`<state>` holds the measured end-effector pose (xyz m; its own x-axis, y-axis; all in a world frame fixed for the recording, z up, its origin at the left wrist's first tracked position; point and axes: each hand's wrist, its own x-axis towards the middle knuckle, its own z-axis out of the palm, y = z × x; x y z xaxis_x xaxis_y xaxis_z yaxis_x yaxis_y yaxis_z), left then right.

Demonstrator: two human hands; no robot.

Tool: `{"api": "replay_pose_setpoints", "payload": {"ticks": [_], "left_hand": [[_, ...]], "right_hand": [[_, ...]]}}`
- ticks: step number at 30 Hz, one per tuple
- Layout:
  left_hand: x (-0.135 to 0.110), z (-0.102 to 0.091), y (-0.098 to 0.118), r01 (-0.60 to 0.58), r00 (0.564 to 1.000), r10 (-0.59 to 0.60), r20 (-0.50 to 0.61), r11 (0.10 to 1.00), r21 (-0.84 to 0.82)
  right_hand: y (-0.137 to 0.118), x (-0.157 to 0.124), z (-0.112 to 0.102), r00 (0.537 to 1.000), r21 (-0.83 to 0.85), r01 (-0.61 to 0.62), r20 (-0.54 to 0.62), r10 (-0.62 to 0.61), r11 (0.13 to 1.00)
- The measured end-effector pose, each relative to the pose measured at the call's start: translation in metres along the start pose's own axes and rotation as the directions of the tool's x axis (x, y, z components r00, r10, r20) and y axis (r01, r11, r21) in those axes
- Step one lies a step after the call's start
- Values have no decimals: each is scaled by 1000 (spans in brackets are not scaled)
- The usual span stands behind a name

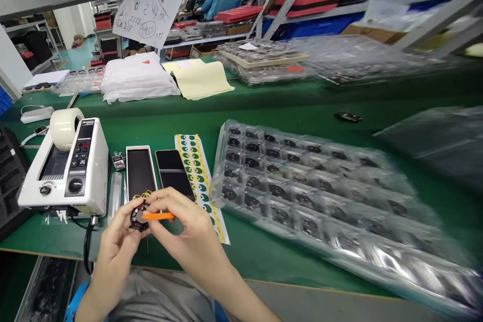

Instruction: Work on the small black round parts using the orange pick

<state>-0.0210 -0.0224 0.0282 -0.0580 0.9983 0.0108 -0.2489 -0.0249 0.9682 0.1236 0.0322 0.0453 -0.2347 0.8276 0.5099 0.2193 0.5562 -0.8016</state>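
My left hand point(116, 239) holds a small round black part point(139, 217) near the table's front edge. My right hand point(188, 234) grips a thin orange tool point(158, 216) whose tip rests on that part. A thin red wire hangs down from the part. Just behind my hands lie a black tray with a pale rim point(140, 172), a dark flat panel point(174, 171) and a strip of green and yellow stickers point(196, 173).
A white tape dispenser point(68, 168) with a tape roll stands at the left. Clear plastic blister trays point(302, 181) holding several round black parts stretch to the right. Stacks of white and yellow paper point(166, 78) lie farther back. Shelves and other people stand behind.
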Motion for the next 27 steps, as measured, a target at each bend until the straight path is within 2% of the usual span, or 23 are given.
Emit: {"api": "replay_pose_setpoints", "payload": {"ticks": [4, 8, 11, 13, 15, 20, 23, 27], "left_hand": [[-1, -1, -2, 3, 1000, -1, -30, 999, 50], [1, 4, -6, -19, 988, 39, -149, 991, 134], [2, 7, -8, -9, 973, 39, -226, 991, 131], [2, 8, -10, 10, 969, 20, -247, 992, 122], [1, 7, -12, 20, 969, 7, -246, 994, 107], [3, 9, -16, 16, 976, -2, -218, 998, 65], [7, 13, -13, 30, 978, -18, -210, 998, 53], [10, 17, -11, 49, 980, -39, -198, 998, 47]], "right_hand": [[1, -2, 3, 1000, -38, 15, 1, -15, 999], [2, -5, 7, 999, -81, 49, -6, -50, 996], [5, -12, 12, 995, -172, 85, -41, -93, 981], [7, -15, 15, 993, -178, 70, -78, -85, 982], [9, -17, 17, 996, -101, 8, -83, -17, 995], [14, -13, 16, 977, 199, -210, 90, 196, 957], [16, -9, 16, 964, 284, -262, 128, 234, 922], [19, -7, 16, 954, 296, -289, 162, 251, 910]]}}
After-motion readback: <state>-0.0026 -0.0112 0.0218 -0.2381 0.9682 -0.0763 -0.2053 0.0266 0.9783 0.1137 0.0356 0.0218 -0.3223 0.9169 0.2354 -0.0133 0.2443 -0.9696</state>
